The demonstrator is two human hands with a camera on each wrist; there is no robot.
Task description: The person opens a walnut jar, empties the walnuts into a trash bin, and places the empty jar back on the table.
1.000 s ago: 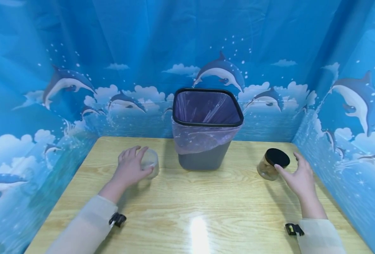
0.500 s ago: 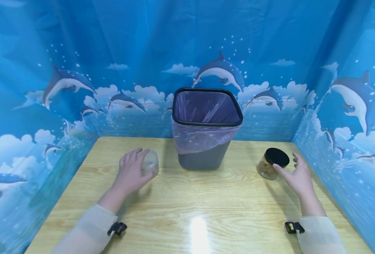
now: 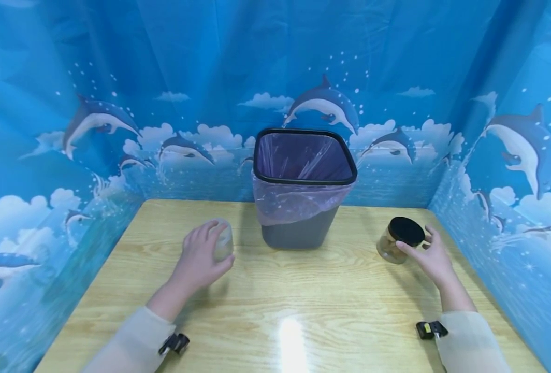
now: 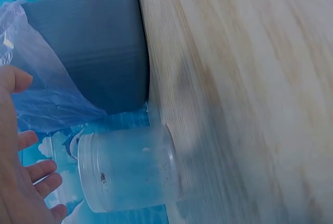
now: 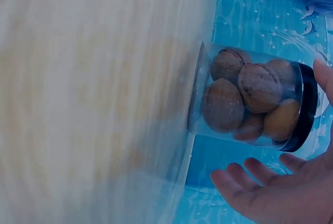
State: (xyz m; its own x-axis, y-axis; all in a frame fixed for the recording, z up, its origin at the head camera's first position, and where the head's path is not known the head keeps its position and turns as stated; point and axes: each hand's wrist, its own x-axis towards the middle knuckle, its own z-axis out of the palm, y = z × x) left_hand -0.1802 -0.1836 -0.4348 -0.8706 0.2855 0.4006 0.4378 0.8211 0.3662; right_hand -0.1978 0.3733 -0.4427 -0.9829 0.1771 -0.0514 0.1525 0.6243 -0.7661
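Observation:
A clear plastic jar stands upright at the left of the table, partly hidden by my left hand. In the left wrist view a few specks show on that clear jar; the fingers spread around its top end, with a gap between. At the right my other hand reaches beside a jar of walnuts with a black lid. Its thumb is close to the lid's near side, and its fingers are on the far right side. Whether the thumb touches the lid I cannot tell.
A grey bin with a black rim and a purple bag liner stands at the back middle, between the jars. The wooden table borders blue dolphin-print curtains at the back and sides. Black wrist cameras sit at both cuffs.
My left hand has shifted to the right, closer around the clear jar. The right hand has moved slightly left, nearer the black lid. Both jars and the bin stay put.

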